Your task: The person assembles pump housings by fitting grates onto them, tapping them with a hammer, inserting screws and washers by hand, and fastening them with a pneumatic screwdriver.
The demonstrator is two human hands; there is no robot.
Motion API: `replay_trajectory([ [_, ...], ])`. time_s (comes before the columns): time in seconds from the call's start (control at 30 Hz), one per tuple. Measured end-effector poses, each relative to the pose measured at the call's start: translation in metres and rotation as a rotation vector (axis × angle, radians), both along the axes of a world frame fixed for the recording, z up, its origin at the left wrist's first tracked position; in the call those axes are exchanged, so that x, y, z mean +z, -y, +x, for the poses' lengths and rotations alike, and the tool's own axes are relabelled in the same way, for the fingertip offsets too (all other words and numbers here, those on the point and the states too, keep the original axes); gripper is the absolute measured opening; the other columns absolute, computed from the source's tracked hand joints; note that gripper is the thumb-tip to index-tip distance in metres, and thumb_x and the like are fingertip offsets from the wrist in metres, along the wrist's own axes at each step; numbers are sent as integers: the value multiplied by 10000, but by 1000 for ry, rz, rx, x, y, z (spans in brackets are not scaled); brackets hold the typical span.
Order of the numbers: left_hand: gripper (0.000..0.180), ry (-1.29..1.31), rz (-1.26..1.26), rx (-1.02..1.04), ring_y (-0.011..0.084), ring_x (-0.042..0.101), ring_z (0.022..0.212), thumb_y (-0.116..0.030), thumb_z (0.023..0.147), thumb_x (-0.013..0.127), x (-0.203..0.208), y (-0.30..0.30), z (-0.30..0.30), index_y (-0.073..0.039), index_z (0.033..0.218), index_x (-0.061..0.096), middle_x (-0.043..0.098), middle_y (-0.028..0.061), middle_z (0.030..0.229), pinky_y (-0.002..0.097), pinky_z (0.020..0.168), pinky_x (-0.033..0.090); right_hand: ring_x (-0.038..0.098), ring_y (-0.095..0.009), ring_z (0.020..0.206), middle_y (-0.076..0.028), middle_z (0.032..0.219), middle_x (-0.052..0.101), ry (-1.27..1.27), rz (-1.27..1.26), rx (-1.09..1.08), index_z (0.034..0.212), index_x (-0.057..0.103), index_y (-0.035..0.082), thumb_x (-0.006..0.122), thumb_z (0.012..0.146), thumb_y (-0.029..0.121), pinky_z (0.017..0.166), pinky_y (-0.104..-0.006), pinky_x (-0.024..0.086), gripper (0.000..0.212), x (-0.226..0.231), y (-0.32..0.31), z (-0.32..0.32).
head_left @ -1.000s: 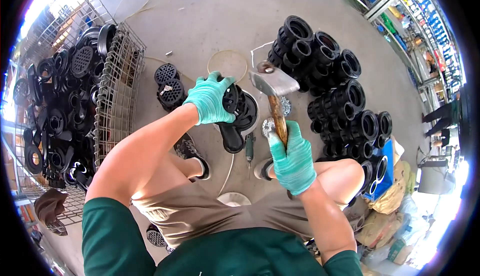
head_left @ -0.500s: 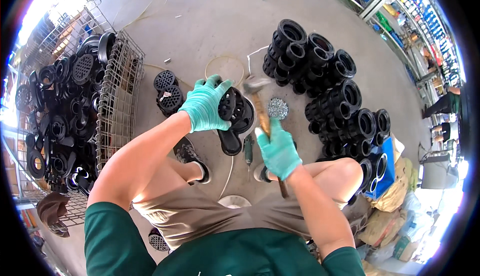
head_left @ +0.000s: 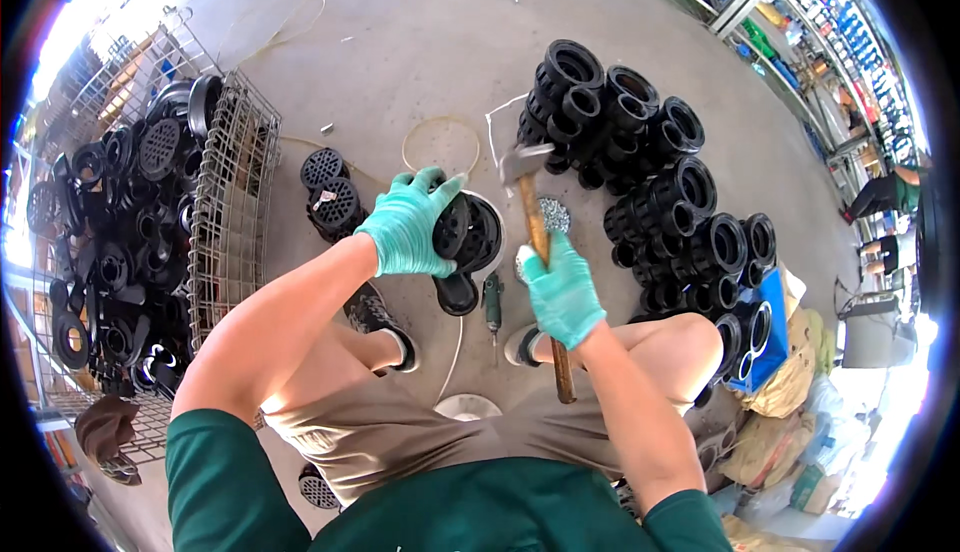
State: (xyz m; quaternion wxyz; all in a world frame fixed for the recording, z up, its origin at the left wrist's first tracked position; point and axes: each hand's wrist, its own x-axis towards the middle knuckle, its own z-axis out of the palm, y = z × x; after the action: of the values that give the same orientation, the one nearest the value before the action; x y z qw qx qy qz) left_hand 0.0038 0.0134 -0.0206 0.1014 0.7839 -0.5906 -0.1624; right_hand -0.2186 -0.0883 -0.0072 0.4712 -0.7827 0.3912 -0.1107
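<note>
My left hand (head_left: 408, 224), in a green glove, is closed around the upper left side of a black plastic fitting (head_left: 484, 236) with a round body and a rounded arm toward me. The fitting rests on a pale round support between my feet; its far left part is hidden by my fingers. My gloved right hand (head_left: 562, 292) grips the wooden handle of a hammer (head_left: 538, 220). The hammer's metal head is raised to the right of the fitting, apart from it. Just beyond that hand lies a heap of small shiny metal pieces (head_left: 554, 215).
A wire cage (head_left: 232, 212) full of black plastic parts stands at left. Stacks of black ring-shaped fittings (head_left: 690, 187) fill the right side. Round black grates (head_left: 333, 202) sit beside the cage. A green power tool (head_left: 492, 304) lies near my right foot, with a blue crate (head_left: 766, 337) farther right.
The blurred hammer head is now sharp and slightly farther right. My left hand stays on the fitting, which now appears slightly tilted differently. The whole view has shifted a little.
</note>
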Motion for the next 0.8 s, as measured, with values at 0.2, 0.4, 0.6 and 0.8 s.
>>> replay_trajectory([
  [0.2,1207,-79,-70,40,479,433,1327,-360,523,925,-4,9,5,-124,1552,341,422,218,1484,535,1096,438,630,-415,676,-224,761,637,271,-233,-42,1093,518,-8,612,996,219,605,-461,488,264,-11,-20,-7],
  [0.4,1221,-49,124,-50,468,436,1326,-359,521,932,-4,5,0,-159,1565,331,411,228,1487,527,1088,451,598,-433,675,-237,753,612,39,-56,71,1073,517,-8,599,1003,262,591,-483,467,290,7,-12,-1],
  [0.6,1239,-94,-38,26,485,424,1325,-368,524,930,-8,9,1,-153,1573,305,408,237,1486,536,1102,430,604,-372,621,-203,730,609,279,-209,-76,1106,527,23,619,990,177,566,-466,454,213,-14,-21,-4],
  [0.8,1172,-146,41,57,482,423,1330,-370,546,916,-12,0,6,-181,1553,347,403,241,1480,527,1106,431,607,-302,652,-169,750,603,19,32,45,1145,564,23,618,985,262,632,-423,495,293,-1,-14,-11],
])
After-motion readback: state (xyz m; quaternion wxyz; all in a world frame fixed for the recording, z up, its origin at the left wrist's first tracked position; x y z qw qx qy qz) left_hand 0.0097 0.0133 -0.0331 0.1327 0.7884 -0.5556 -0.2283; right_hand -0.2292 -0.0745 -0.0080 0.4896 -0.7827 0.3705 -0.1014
